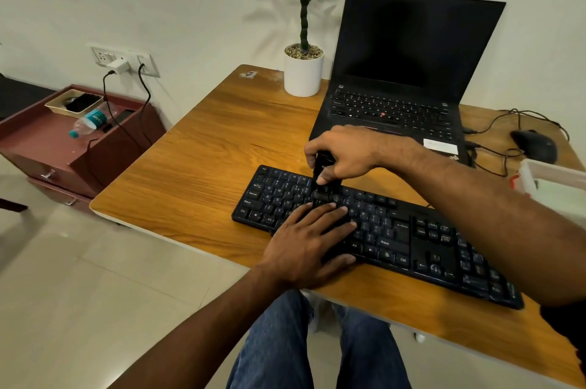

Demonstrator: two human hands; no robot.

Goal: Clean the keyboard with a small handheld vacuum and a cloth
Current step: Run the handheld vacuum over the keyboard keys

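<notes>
Left hand (312, 242) flat on keyboard (412, 239) near desk edge (177, 230), right hand (345, 152) gripping black vacuum (323, 173)

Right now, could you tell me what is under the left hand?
The left hand lies flat on the black keyboard, pressing its middle keys. The keys beneath the palm are covered.

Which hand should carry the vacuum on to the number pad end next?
Probably the right hand: it already grips the handheld vacuum over the keyboard, on that end's side. The left hand lies flat on the keys.
</notes>
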